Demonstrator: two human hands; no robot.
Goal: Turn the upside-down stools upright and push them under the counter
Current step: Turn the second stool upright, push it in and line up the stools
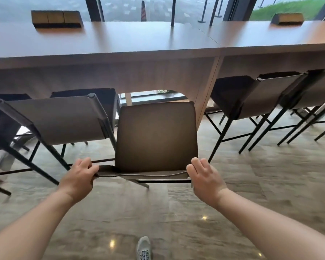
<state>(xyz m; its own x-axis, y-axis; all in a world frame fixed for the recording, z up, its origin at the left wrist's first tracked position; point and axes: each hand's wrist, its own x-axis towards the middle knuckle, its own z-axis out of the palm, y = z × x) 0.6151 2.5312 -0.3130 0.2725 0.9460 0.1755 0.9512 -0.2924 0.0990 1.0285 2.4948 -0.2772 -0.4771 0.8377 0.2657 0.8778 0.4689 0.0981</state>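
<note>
Nearest the viewer, below and between the two forearms, a grey sneaker (pixel 144 248) stands on a polished stone-look floor (pixel 242 184) that shows streaky grey-brown veining and small bright glints of light.

The left hand (pixel 79 177) has its fingers curled round the left end of the low backrest of the middle stool (pixel 156 136), thumb on the near side. The right hand (pixel 204 177) grips the right end of the same backrest in the same way. The stool stands upright just beyond both hands, its dark square seat facing up and its far edge reaching the counter's underside opening; thin black legs show below the backrest.

To the left of the left hand and a little farther off stands a neighbouring stool (pixel 54 121), its taupe back panel toward the viewer and its seat under the counter. Another dark seat shows at the frame's left edge. Beyond and to the right of the right hand, two more stools (pixel 266 94) are tucked in side by side, past a wooden support panel (pixel 206 91).

Above the hands runs the long wood-grain counter (pixel 139 40), smooth and faintly glossy. On its far part sit a box-like fitting (pixel 56 18) to the left and another (pixel 287 18) to the right. Behind the counter are tall dark-framed windows (pixel 135 8), with wet paving and a patch of grass outside.
</note>
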